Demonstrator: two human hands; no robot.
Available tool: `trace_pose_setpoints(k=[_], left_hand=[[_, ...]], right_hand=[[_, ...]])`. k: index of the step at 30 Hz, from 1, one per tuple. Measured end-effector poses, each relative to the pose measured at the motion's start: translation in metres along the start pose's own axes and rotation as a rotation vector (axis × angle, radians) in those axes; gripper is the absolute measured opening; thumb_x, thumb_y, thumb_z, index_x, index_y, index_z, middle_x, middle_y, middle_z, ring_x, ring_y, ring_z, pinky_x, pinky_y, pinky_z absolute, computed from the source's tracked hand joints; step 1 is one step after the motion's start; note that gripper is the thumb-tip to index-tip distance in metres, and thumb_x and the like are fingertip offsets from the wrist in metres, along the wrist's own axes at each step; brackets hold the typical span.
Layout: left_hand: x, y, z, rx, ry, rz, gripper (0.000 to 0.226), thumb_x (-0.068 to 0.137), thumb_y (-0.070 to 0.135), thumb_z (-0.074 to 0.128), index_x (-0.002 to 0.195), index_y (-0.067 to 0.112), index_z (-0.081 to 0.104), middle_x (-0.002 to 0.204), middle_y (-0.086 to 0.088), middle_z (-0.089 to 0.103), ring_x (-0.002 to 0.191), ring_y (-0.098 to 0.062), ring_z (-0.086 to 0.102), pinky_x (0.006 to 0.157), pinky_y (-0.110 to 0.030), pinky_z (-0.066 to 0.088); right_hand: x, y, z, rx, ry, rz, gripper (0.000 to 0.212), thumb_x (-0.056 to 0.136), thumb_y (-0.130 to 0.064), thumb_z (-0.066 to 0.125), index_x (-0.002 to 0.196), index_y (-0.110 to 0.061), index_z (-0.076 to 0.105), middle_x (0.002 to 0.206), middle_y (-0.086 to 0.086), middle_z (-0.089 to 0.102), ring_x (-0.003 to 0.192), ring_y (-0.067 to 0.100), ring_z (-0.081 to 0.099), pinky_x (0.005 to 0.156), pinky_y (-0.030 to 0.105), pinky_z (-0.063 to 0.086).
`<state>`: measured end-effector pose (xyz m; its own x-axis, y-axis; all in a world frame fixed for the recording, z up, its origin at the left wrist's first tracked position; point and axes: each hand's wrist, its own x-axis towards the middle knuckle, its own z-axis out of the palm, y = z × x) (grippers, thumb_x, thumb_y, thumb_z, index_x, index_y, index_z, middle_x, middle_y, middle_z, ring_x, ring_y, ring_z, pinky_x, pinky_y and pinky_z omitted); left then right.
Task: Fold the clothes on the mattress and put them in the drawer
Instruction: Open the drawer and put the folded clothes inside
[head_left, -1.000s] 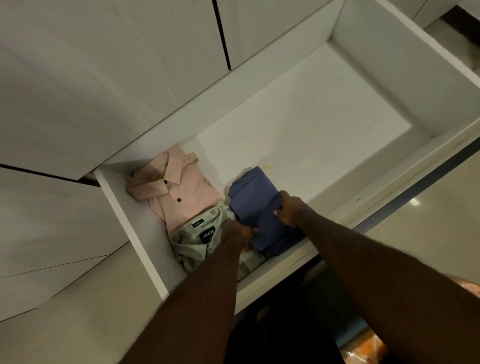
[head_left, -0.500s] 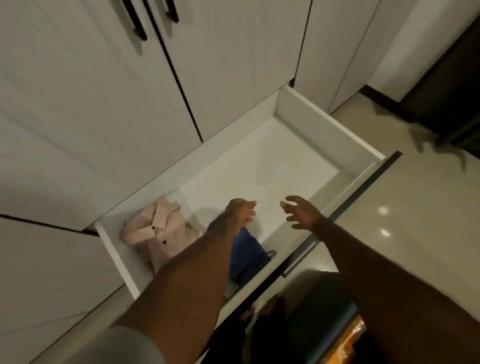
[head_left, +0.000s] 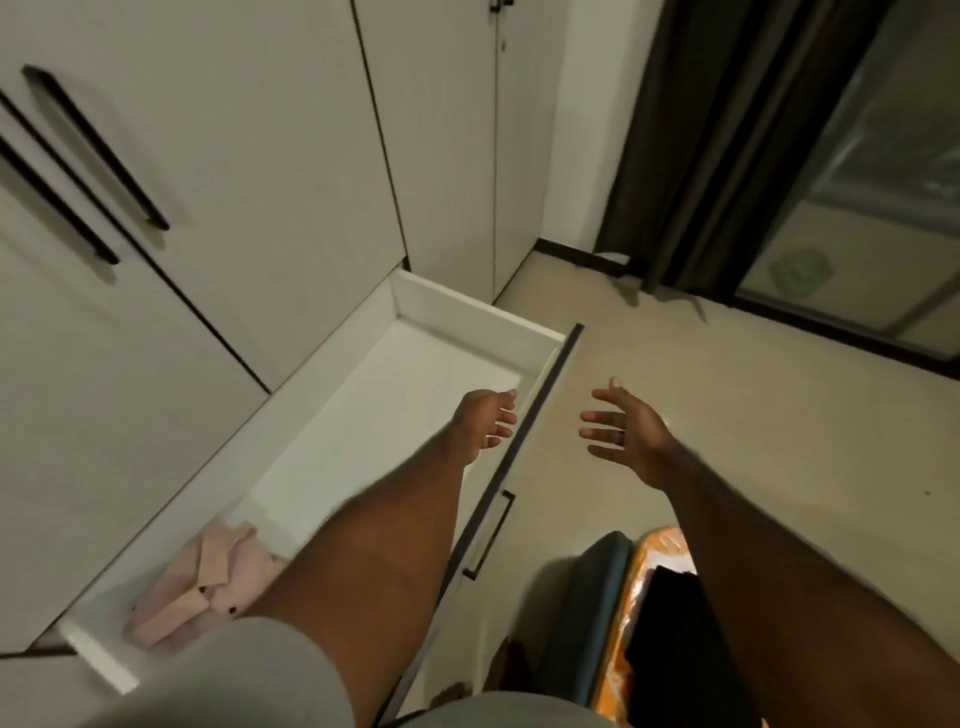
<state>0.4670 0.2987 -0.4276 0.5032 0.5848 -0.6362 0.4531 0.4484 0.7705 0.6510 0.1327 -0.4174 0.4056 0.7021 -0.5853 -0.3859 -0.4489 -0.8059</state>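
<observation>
Pink shirt (head_left: 208, 584) at near end of drawer (head_left: 470, 307), well apart from left hand (head_left: 484, 425)

Dim, motion-blurred, wide-angle edge warp

White drawer (head_left: 467, 317) with a dark front edge and handle, pulled well out, low by the floor. Pink shirt (head_left: 208, 582) with dark buttons, folded collar-up, lying in the near left end, partly hidden.

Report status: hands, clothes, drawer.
Left hand open, empty, above open white drawer. Right hand open, empty, over beige floor. Folded pink collared shirt lies in drawer's near end. Left forearm hides drawer's near front.
</observation>
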Motion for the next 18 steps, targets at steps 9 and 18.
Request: trace_pose_setpoints(k=[9, 18], left_hand=[[-0.004, -0.025, 0.141, 0.194, -0.219, -0.019, 0.026, 0.099, 0.041, 0.059, 0.097, 0.016, 0.060, 0.083, -0.002, 0.064, 0.060, -0.014, 0.055, 0.059, -0.026, 0.039], [-0.013, -0.093, 0.227, 0.377, -0.360, -0.107, 0.031, 0.099, 0.042, 0.059, 0.100, 0.012, 0.064, 0.088, -0.005, 0.067, 0.065, -0.016, 0.058, 0.061, -0.026, 0.044]], right_hand=[[-0.084, 0.052, -0.118, 0.176, 0.246, 0.005, 0.062, 0.099, -0.068, 0.043, 0.137, -0.021, 0.059, 0.131, 0.013, 0.066, 0.117, 0.033, 0.067, 0.094, 0.046, 0.055], [-0.148, 0.151, -0.175, 0.364, 0.441, 0.107, 0.061, 0.098, -0.069, 0.043, 0.132, -0.022, 0.063, 0.126, 0.011, 0.069, 0.113, 0.032, 0.068, 0.095, 0.046, 0.053]])
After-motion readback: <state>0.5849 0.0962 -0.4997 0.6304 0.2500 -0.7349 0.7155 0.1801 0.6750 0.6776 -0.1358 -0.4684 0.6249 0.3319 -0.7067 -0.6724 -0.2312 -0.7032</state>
